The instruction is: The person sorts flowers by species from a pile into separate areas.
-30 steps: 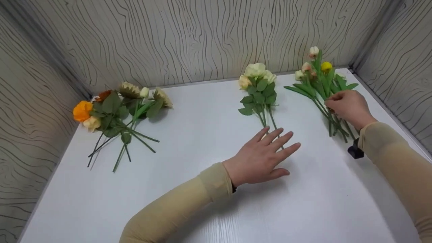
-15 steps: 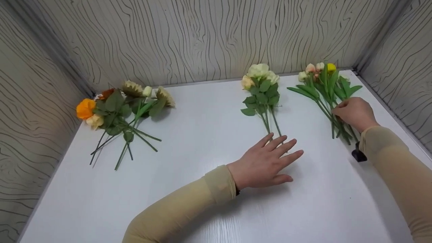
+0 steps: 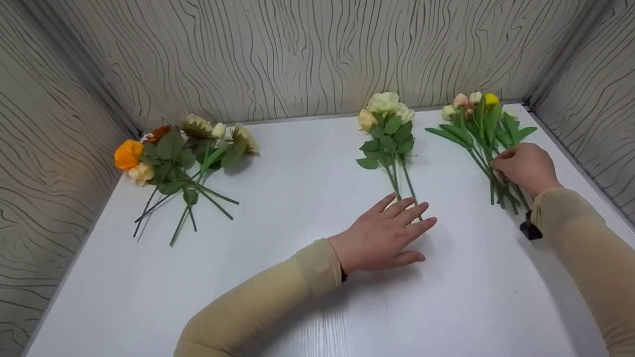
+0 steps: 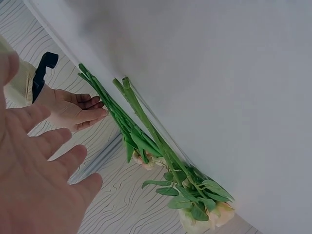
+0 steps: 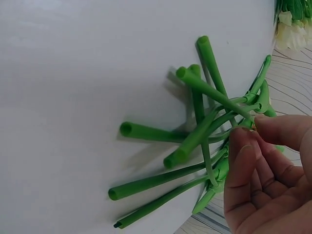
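A right hand (image 3: pixel 526 166) pinches the stems of the tulip bunch (image 3: pixel 483 134), which lies near the table's (image 3: pixel 297 297) far right corner, blooms toward the wall. The left hand (image 3: pixel 384 235) rests flat, fingers spread, at the stem ends of the cream bunch (image 3: pixel 389 134), just left of the tulips.

Three bunches of flowers lie on the worktop (image 3: pixel 297 307). One bunch (image 3: pixel 183 158) lies far left, one bunch (image 3: pixel 389 134) in the middle, one bunch (image 3: pixel 478 131) far right. The left hand (image 3: pixel 384 235) rests at the middle stems' ends. The right hand (image 3: pixel 526 166) is on the right stems.
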`<state>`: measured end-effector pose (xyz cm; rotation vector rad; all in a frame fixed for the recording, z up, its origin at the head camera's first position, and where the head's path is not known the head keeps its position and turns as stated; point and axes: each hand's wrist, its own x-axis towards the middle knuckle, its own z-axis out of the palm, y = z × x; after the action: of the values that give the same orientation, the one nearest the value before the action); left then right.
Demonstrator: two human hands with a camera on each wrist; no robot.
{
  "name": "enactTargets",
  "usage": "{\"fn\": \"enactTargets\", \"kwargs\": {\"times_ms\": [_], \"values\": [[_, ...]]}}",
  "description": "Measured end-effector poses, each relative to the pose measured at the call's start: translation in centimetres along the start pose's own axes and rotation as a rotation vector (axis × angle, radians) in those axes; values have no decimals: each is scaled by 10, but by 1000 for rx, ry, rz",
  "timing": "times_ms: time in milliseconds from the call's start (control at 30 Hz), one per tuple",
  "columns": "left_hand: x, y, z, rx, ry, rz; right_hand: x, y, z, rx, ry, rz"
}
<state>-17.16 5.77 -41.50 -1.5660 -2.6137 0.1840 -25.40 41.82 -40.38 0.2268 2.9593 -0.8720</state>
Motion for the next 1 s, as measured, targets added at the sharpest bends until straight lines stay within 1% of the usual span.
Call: {"fn": "enactTargets", "kwargs": {"times_ms": [100,200,333,367,433,533,600,767,833,900,1000], "values": [[-3,-8,-1,-35,9,-25,-1,-4,0,13,34,-5],[-11,-20,-1,-81,25,-60,-1,-12,3,45,35,6],[-30,-45,2,-143,52,-140,-2,-32,14,93,32,-15],[-36,-53,4,-157,58,-170,-4,-38,18,91,34,-33],[-50,-70,9,-172,83,-232,-7,-51,28,78,46,-99],[-77,-95,16,-185,138,-343,-16,-72,44,23,49,-216],[-98,-113,22,-187,191,-416,-21,-86,56,-15,51,-300],[-156,-157,31,-173,286,-633,-32,-121,85,-66,3,-431],[-179,-174,32,-166,291,-733,-35,-135,97,-76,-25,-475],[-200,-189,32,-177,281,-833,-39,-150,108,-80,-47,-520],[-224,-208,29,-242,237,-968,-47,-172,124,-84,-75,-584]]}}
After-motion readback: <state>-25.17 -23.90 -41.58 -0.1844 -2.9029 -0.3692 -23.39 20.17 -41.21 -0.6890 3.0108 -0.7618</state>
